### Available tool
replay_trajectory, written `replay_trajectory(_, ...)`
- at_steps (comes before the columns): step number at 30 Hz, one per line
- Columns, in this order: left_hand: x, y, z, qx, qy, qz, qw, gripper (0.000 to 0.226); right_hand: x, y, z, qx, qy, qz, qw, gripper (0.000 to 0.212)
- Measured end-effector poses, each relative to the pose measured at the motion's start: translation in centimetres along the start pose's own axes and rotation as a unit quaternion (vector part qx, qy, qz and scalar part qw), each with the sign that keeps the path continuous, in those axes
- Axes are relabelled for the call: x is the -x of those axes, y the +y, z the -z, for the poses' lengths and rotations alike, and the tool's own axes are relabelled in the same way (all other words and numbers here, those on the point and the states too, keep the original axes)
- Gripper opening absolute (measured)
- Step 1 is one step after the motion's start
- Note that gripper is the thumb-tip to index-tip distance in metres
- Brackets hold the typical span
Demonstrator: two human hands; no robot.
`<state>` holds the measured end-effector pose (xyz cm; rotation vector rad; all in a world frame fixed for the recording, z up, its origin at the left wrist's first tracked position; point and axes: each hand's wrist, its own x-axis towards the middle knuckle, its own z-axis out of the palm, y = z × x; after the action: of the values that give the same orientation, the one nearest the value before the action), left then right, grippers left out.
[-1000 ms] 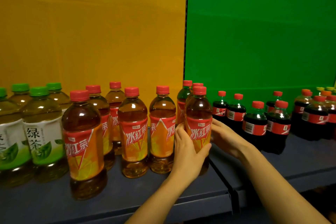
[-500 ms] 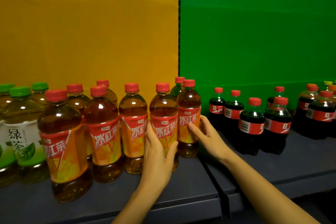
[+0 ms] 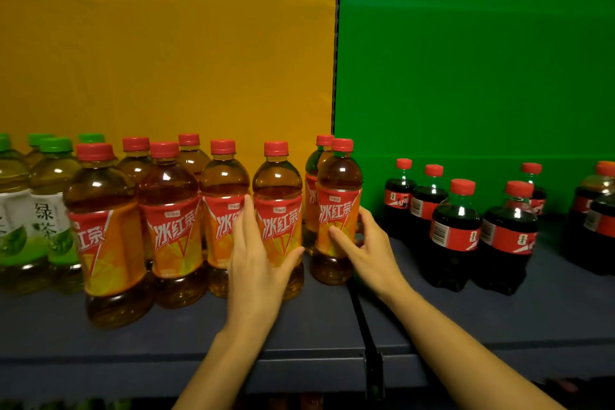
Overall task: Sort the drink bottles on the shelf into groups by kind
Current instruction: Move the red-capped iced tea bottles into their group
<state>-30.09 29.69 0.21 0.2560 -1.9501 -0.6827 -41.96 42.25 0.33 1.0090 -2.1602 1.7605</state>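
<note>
Left hand [image 3: 256, 263] wraps the red-capped clear plastic iced-tea bottle with orange-red label [image 3: 278, 220], second from the right in the front row: fingers up its left side, thumb round its right. Right hand [image 3: 369, 250] grips the rightmost iced-tea bottle [image 3: 337, 210], same kind: thumb on the label front, fingers round its right side. Both bottles stand upright on the dark blue-grey metal shelf [image 3: 166, 336] with a visible gap between them. The right one sits just beside the shelf seam [image 3: 357, 306]. My read: the step is closing up the iced-tea group. Plan: slide, don't lift. Hold low on the labels, keep the bases flat, bring the right bottle leftwards until it meets its neighbour, then square the row. Risks: tall full bottles tip if pushed high, and the seam edge could catch a base. The red-capped bottle behind it [image 3: 312, 173] looks greenish up top and I can't tell its kind, so check it before grouping. Green-capped green-tea bottles [image 3: 50, 216] sit far left, right next to the iced-tea block. Small dark cola bottles with red caps [image 3: 456, 230] stand right of the seam, apart from my right hand. Groups look mostly sorted. Leave a clear gap to the cola.
</note>
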Motion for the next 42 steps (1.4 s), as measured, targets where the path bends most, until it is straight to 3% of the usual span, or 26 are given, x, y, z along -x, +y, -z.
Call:
replay_trajectory(2, 0.1, 0.3, 0.1, -0.065, 0.030, -0.061, 0.996, 0.093, 0.0, 0.2, 0.2, 0.006, 0.005, 0.010, 1.000, 0.049)
replay_trajectory(4, 0.5, 0.7, 0.0, -0.126, 0.055, -0.158, 0.978, 0.073, 0.0, 0.4, 0.4, 0.015, 0.013, 0.017, 1.000, 0.050)
replay_trajectory(7, 1.2, 1.5, -1.3, -0.081, 0.005, -0.218, 0.972, 0.039, 0.0, 0.7, 0.7, 0.024, 0.038, 0.017, 0.999, 0.058)
replay_trajectory(9, 1.5, 2.5, -2.5, -0.006, -0.052, -0.153, 0.987, 0.032, -0.1, 1.1, 0.9, 0.027, 0.068, 0.007, 0.997, 0.073)
replay_trajectory(12, 0.8, 3.9, -4.7, 0.048, -0.079, -0.046, 0.995, 0.043, -0.4, 1.4, 1.4, 0.035, 0.111, 0.002, 0.993, 0.073)
replay_trajectory(20, -4.7, 2.4, -10.6, 0.068, -0.117, 0.164, 0.977, 0.099, -0.7, 2.1, 1.7, 0.060, 0.131, -0.005, 0.990, 0.054)
replay_trajectory(25, -4.8, 1.2, -11.4, 0.082, -0.112, 0.221, 0.965, 0.081, -1.0, 2.1, 1.6, 0.042, 0.125, 0.009, 0.991, 0.049)
replay_trajectory(31, -4.1, 2.2, -10.3, 0.068, -0.053, 0.236, 0.968, 0.077, -2.4, 2.0, 1.0, -0.003, 0.107, 0.003, 0.994, 0.037)
replay_trajectory(42, -4.0, 4.0, -9.2, 0.111, -0.020, 0.287, 0.951, 0.049, -5.1, 2.6, -1.6, -0.060, -0.018, -0.008, 0.998, 0.057)
